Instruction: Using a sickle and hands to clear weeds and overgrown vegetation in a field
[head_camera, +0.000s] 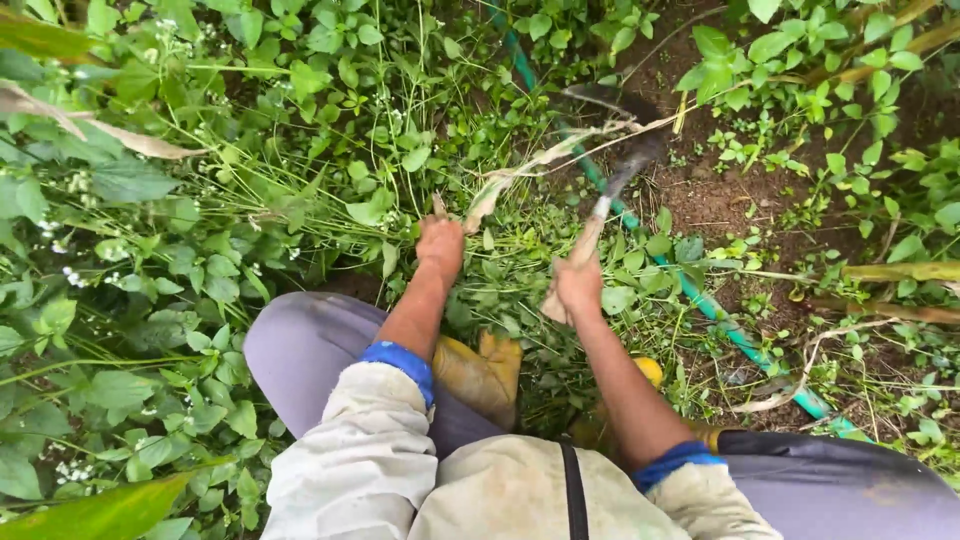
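My left hand (441, 245) is closed around a bunch of green weed stems (300, 195) that lean off to the upper left. In my right hand (578, 284) I grip the wooden handle of a sickle (610, 195); its dark curved blade rises to the upper right and is blurred. A dry pale leaf strip (545, 160) lies across the weeds between the two hands. Both forearms are bare, with blue cuffs and pale sleeves pushed up.
Dense leafy weeds with small white flowers (150, 300) fill the left side. A green hose (720, 320) runs diagonally over bare brown soil (720, 190) on the right. Yellow boots (485, 370) and my grey-trousered knees (300, 350) sit below the hands.
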